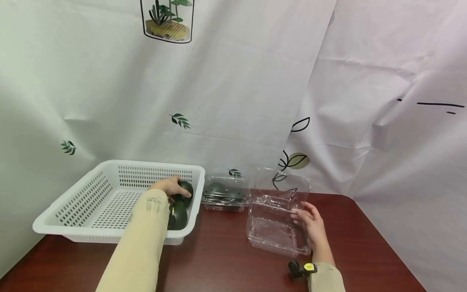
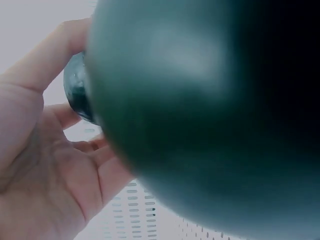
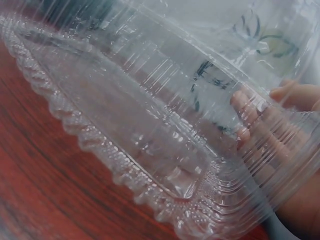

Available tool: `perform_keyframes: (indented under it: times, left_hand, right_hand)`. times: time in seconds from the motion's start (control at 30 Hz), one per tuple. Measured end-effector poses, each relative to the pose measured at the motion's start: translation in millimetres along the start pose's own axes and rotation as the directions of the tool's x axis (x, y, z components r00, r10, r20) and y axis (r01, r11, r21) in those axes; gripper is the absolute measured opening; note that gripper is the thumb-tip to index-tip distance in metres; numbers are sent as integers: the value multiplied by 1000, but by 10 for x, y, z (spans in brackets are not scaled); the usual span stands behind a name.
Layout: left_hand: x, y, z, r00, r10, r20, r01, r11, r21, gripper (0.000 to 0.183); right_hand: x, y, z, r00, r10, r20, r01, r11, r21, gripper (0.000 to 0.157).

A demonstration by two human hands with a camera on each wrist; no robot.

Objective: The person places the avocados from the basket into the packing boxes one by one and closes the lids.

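My left hand [image 1: 170, 187] reaches into a white basket [image 1: 202, 178] and holds a dark green round fruit [image 1: 187, 187] between thumb and fingers. A second dark green fruit [image 1: 178, 215] lies just in front of it. In the left wrist view, a large blurred green fruit [image 2: 165, 100] fills the foreground; past it, the edge of a smaller-looking fruit [image 2: 77, 90] shows between thumb and fingers. With its lid raised, a clear plastic clamshell box [image 1: 270, 231] stands on the table. My right hand [image 1: 310, 223] grips its right side, with fingers [image 3: 245, 107] seen through the plastic.
A closed clear box [image 1: 226, 202] with dark green fruits inside stands at the back, between basket and opened box. The dark red table [image 1: 215, 259] ends at a printed white cloth [image 1: 237, 101]. A black strap device [image 1: 297, 269] sits at my right wrist.
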State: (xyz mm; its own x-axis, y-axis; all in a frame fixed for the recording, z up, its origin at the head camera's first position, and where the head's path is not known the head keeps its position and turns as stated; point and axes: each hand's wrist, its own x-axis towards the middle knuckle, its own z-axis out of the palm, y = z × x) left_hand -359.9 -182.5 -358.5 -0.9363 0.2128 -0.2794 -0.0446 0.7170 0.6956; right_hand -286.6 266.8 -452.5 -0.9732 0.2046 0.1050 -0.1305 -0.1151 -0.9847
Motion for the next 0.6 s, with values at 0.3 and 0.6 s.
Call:
perform_keyframes:
  times: [0.3,0.6]
  left_hand:
    - [45,-2,-47,998,54,-13,-55,993,-107,83]
    - [39,48,-86,994,98,-43,-102,991,-88,82]
  right_hand:
    - [-1,-4,-1,1000,-7,1,7,1000,-1,43]
    - [-11,-15,-2,1000,-8,8,8,1000,-12,41]
